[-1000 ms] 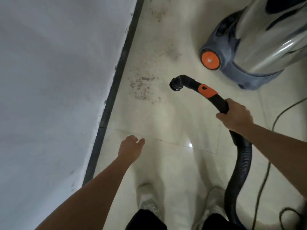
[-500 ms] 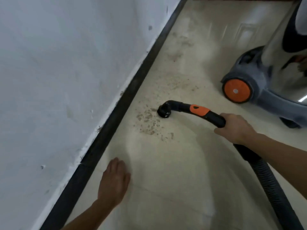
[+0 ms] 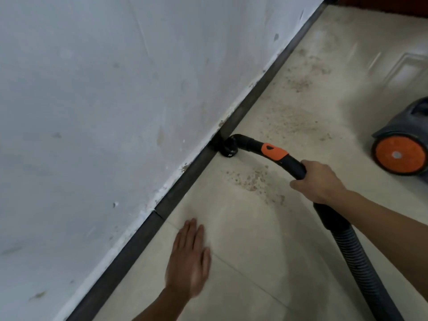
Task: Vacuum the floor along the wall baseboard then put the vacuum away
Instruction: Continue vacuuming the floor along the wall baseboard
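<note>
My right hand grips the black vacuum hose handle just behind its orange collar. The curved black nozzle presses against the dark baseboard where it meets the floor. My left hand lies flat, fingers together, on the pale tile near the baseboard and holds nothing. A patch of brown dirt lies on the tile between the nozzle and my right hand. The ribbed hose runs down to the lower right. The grey vacuum body with an orange wheel stands at the right edge.
A scuffed white wall fills the left. More dirt is scattered along the baseboard farther ahead. A dark red edge crosses the top right corner. Pale floor tile lies between my hands.
The nozzle has moved from above the dirt patch left to the baseboard. My left hand has come down flat on the floor. The view has dropped lower and closer to the wall.
</note>
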A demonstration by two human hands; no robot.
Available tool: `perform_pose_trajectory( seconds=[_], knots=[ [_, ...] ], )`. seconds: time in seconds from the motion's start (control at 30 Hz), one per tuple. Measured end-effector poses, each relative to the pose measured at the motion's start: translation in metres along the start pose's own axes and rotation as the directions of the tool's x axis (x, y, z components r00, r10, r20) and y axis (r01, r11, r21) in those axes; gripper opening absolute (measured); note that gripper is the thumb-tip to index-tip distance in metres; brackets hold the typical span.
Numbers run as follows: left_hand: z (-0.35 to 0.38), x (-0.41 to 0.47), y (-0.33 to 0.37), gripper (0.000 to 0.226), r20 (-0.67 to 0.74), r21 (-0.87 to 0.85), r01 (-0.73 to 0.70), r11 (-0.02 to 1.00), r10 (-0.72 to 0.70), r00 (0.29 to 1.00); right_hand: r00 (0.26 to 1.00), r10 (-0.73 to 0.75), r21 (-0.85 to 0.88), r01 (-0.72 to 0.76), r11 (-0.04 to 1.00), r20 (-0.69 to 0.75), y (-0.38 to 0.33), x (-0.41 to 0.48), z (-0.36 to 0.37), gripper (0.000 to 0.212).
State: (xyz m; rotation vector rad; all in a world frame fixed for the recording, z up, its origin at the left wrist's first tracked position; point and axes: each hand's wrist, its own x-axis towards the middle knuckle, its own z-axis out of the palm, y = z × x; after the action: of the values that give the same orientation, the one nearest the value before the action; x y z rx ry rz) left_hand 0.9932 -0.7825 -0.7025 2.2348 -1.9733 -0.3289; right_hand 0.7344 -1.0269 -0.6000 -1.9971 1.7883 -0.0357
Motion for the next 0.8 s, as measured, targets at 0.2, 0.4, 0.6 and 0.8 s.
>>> perform_pose_trajectory(
  seconds=[0.2,0.4,0.6,0.8],
  knots=[
    [0.004,0.001,-0.002,0.054,-0.009,0.037,0.005,0.999,-0.005,1.000,0.999,0.038,0.030,-0.038,0.999,0.005,0.001,-0.003,-0.014,0.019],
    [0.004,0.000,-0.003,0.055,-0.008,0.030,0.004,1.000,-0.003,1.000,0.995,-0.073,-0.079,0.078,0.994,0.066,0.002,-0.019,-0.015,0.018],
    [0.006,-0.001,-0.002,0.055,-0.015,0.035,0.011,0.999,-0.010,1.000,0.995,-0.084,-0.106,0.090,0.990,0.058,0.005,-0.033,-0.017,0.021],
    [0.004,-0.002,-0.003,0.057,-0.018,0.043,0.005,0.999,-0.004,1.000,1.000,-0.022,-0.117,0.020,0.993,-0.010,0.014,-0.043,-0.022,0.019]
  ],
)
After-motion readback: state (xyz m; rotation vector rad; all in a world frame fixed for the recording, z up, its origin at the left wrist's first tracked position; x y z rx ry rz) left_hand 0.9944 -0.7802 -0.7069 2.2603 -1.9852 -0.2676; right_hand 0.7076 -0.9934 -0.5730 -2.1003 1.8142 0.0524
